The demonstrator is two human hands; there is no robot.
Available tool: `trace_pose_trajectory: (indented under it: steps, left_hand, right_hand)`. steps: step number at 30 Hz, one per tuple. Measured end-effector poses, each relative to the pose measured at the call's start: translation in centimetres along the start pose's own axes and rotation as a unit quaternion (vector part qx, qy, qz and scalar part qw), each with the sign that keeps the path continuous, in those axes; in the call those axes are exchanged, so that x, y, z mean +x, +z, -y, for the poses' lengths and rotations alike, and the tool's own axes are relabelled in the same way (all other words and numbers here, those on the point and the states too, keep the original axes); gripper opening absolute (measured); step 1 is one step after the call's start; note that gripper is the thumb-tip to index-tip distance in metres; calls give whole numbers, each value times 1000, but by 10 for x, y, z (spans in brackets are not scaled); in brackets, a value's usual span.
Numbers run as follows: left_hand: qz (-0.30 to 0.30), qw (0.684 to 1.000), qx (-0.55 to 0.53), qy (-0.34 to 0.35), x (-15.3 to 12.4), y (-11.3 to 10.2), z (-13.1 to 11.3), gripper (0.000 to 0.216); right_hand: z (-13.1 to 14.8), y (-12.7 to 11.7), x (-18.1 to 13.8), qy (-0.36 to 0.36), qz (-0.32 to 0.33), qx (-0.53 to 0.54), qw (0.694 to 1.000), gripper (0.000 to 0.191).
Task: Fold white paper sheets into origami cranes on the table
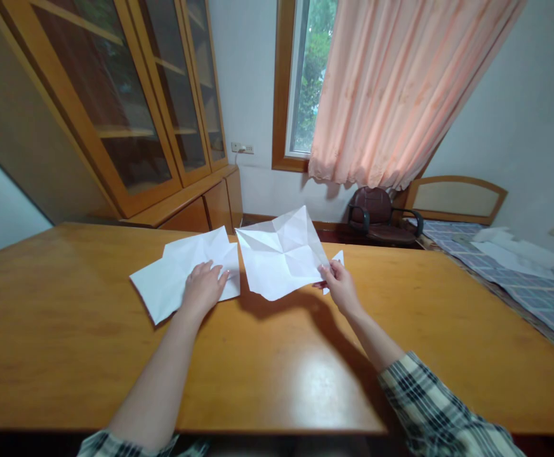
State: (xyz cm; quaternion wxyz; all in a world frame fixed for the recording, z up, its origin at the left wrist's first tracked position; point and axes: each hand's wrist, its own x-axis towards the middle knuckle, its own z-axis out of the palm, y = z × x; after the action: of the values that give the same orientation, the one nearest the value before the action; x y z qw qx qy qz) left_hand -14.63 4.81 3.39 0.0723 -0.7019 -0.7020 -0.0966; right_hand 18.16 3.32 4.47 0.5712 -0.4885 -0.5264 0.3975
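The right hand [343,289] pinches the creased sheet [283,251] by its right corner, raised over the desk [277,362]; the sheet spreads leftward from there, toward the left hand [204,287], which rests slack on other papers [172,279]

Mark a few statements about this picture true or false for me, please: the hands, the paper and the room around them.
1. The right hand holds a creased sheet. True.
2. The left hand is raised high above the table. False: the left hand rests on white paper.
3. A chair stands beyond the table. True.
4. The curtain is dark green. False: the curtain is pink.
5. The right sleeve is plaid. True.
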Motion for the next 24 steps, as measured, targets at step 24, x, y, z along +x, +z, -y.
trace_pose_trajectory:
  steps: [24]
  left_hand:
    - [-215, 958, -128, -138, 2, -35, 10, 51]
  right_hand:
    - [-24, 135, 31, 82, 21, 65, 994, 16]
